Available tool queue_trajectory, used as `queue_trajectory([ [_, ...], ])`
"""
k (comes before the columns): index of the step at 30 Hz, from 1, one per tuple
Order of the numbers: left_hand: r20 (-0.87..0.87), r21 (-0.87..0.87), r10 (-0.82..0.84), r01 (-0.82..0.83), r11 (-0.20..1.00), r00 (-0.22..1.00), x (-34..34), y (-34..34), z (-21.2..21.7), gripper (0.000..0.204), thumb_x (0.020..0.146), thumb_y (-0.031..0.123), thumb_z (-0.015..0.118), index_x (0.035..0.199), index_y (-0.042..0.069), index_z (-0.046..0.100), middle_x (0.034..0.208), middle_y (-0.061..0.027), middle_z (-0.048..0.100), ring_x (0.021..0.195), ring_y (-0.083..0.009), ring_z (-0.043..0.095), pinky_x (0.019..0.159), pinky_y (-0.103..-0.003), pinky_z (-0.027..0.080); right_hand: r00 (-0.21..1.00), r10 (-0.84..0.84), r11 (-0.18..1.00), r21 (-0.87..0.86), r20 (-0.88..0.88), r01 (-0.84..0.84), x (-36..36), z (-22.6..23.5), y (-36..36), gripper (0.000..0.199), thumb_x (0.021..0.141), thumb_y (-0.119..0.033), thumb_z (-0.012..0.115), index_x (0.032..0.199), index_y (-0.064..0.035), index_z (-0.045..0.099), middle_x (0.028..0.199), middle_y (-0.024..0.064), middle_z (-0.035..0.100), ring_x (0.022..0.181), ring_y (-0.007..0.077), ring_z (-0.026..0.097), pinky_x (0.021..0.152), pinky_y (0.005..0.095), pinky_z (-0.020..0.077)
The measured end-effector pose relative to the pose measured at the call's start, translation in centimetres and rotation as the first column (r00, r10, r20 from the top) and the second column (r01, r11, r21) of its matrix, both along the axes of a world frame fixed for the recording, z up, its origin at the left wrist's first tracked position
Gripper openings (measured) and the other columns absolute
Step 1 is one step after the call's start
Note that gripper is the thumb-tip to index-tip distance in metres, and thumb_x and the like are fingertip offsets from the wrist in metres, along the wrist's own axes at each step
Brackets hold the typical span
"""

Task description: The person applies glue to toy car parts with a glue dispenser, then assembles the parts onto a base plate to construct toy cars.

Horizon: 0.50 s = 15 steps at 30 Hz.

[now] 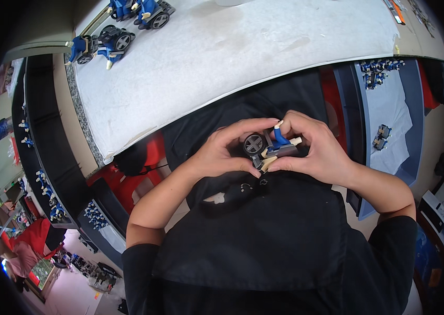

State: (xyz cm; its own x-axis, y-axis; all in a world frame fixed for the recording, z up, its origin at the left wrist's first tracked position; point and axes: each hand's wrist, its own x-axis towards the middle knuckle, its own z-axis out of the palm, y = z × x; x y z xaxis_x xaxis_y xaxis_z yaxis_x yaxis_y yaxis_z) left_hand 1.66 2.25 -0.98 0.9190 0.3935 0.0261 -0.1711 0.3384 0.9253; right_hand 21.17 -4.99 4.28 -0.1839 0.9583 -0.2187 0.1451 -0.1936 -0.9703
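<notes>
Between my two hands, above my dark apron, is a small toy vehicle [283,150] with a grey body and a black wheel with grey spokes. A toy figure [280,137] with blue sleeves and cream hands is on it. My left hand [227,147] curls round the wheel side, thumb at the lower end and fingers along the top. My right hand [319,144] grips the other side, its thumb low near a cream part and its fingertips by the figure's raised hand. Parts of the toy are hidden behind my fingers.
A table with a white cover [222,58] lies ahead; several finished-looking toy vehicles [114,39] with blue figures stand at its far left. A grey-blue tray [416,121] on the right holds more toys. Blue figures [96,215] fill a left tray. Tools [396,11] lie far right.
</notes>
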Motion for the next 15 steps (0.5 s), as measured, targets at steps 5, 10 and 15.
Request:
queue_trajectory([
  [5,0.075,-0.098,0.007,0.0,0.995,0.997,1.1,0.0,-0.5,0.086,0.06,0.0,0.077,0.133,0.004,0.033,0.118,-0.0077,0.049,0.107,-0.0167,0.05,0.092,-0.031,0.04,1.0,0.004,1.0,0.0,0.006,-0.004,0.7,0.6,0.3,0.038,0.066,-0.017,0.077,0.078,-0.0027,0.044,0.071,0.0036,0.046,0.065,0.0119,0.046,0.058,0.026,0.0424],
  [10,-0.002,-0.286,-0.006,0.005,0.958,1.0,1.4,-0.7,-0.8,0.088,0.059,0.002,0.078,0.134,0.004,0.032,0.117,-0.0064,0.047,0.108,-0.0155,0.047,0.092,-0.03,0.038,0.997,-0.019,0.991,-0.132,-0.073,0.01,1.1,1.2,0.4,0.039,0.066,-0.018,0.077,0.077,-0.0027,0.043,0.071,0.0037,0.047,0.066,0.0098,0.046,0.058,0.0244,0.0418],
  [15,-0.152,-0.04,-0.058,0.053,0.998,0.987,2.1,-0.2,1.1,0.089,0.054,-0.002,0.079,0.131,0.002,0.035,0.114,-0.0067,0.052,0.105,-0.0168,0.05,0.091,-0.03,0.038,0.999,-0.021,1.0,-0.014,-0.039,0.02,2.2,1.2,-0.7,0.037,0.067,-0.02,0.076,0.078,-0.0025,0.046,0.074,0.0065,0.053,0.069,0.0138,0.054,0.06,0.029,0.0451],
])
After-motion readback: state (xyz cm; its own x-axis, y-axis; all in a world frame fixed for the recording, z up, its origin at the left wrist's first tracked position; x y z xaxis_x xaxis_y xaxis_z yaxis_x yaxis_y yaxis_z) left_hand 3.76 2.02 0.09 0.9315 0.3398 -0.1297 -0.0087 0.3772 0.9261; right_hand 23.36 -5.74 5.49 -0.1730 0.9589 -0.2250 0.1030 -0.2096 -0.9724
